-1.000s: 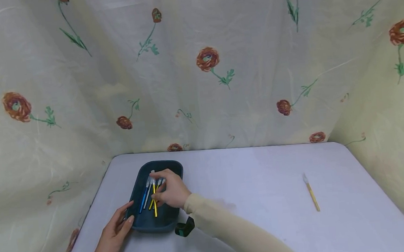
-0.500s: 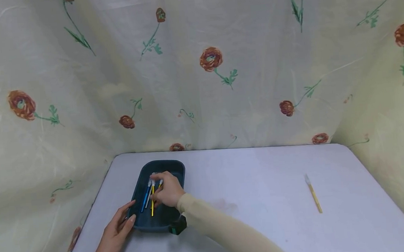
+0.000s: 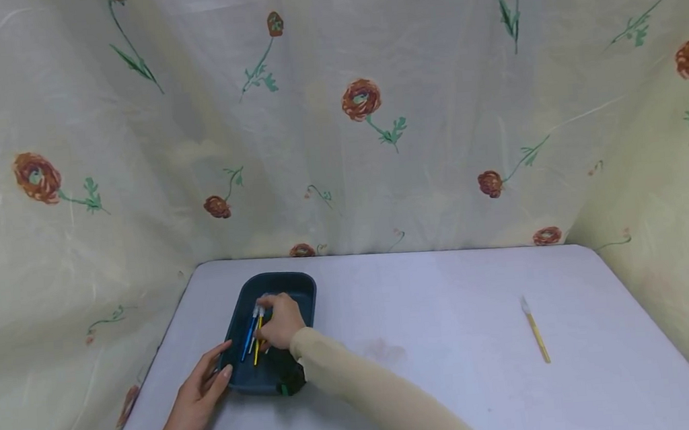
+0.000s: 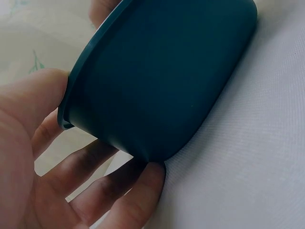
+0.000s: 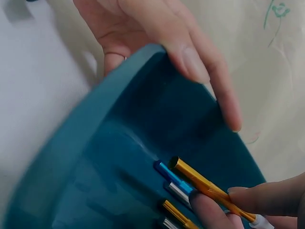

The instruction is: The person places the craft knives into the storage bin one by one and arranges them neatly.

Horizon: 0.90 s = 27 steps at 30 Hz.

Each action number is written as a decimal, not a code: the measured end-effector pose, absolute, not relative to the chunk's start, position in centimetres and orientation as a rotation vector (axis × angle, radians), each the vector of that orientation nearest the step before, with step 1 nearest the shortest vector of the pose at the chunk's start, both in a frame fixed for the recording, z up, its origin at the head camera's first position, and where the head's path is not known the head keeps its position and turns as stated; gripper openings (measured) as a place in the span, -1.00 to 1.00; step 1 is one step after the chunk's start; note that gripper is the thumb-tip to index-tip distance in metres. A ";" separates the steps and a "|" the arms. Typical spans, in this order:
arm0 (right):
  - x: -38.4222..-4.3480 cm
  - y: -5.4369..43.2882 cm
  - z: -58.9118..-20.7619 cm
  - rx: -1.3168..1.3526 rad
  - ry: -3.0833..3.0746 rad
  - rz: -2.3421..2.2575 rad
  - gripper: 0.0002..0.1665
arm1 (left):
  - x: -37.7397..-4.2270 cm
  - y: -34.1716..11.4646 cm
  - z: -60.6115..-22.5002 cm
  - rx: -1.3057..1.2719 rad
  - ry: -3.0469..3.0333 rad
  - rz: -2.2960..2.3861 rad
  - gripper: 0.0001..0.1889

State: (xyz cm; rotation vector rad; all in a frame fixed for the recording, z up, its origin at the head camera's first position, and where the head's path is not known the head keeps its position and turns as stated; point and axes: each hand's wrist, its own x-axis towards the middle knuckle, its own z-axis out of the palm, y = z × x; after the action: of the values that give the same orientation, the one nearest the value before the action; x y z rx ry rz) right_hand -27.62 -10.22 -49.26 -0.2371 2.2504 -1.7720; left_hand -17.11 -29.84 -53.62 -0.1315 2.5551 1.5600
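A dark teal tray [image 3: 292, 285] lies at the left of the table. My left hand [image 3: 196, 397] grips its near left corner, thumb at the rim and fingers round the wall. Inside the tray, my right hand [image 3: 283, 322] pinches a gold craft knife [image 5: 205, 186] with a knurled handle and a pale cap. Close under it lie a blue craft knife [image 5: 167, 172], a silver one, another gold craft knife [image 5: 176, 213] and a second silver handle [image 5: 168, 223]. My right fingers partly hide these in the head view.
A single gold craft knife [image 3: 536, 336] with a clear cap lies far off on the right of the white table [image 3: 426, 330]. A flowered curtain [image 3: 426, 168] hangs behind and along both sides.
My right hand has moved slightly left and lower over the tray with the gold craft knife, nearer the others. My left hand stays on the tray. The head view has shifted a little.
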 end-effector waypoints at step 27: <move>-30.8 -11.8 -51.2 -0.208 2.421 -1.610 -0.22 | -17.1 -30.1 -53.8 -0.138 2.547 1.585 -0.39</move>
State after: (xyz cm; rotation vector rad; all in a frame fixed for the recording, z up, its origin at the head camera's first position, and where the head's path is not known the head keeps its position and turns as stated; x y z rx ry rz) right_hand -30.81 -11.77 -51.23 -0.2081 2.4208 -1.6099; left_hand -17.11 -30.08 -53.81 -0.1375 2.5471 1.5850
